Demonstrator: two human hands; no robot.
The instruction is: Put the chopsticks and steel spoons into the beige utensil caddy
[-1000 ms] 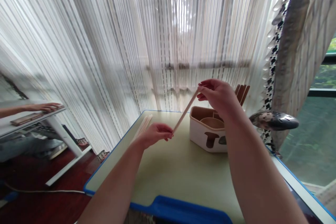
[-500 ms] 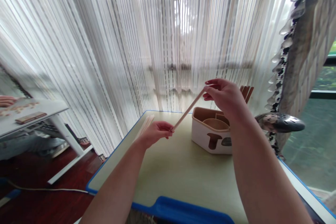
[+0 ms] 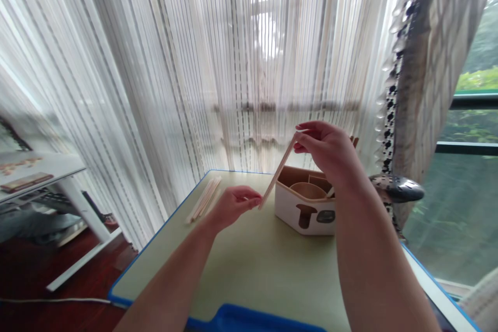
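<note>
A pair of pale wooden chopsticks (image 3: 277, 174) slants between my two hands. My right hand (image 3: 324, 148) pinches its upper end, above the left part of a storage box. My left hand (image 3: 235, 206) has its fingers closed at the lower end, thumb and fingertip against the wood. The white box (image 3: 288, 213) with a brown inside stands on the table, and a round brown cup (image 3: 307, 190) shows within it. More pale chopsticks (image 3: 204, 199) lie in a bundle left of my left hand. My right forearm hides the box's right side.
The pale table (image 3: 249, 275) has a blue rim and a blue tray (image 3: 268, 319) at its front. A dark slotted spoon head (image 3: 400, 188) juts out right of my forearm. Sheer curtains (image 3: 233, 62) hang behind. Another table (image 3: 58, 166) with small pieces stands left.
The chopsticks have turned steeper, their lower end shifting slightly right past my left fingertips. The view has shifted a little, uncovering more of the chopstick bundle.
</note>
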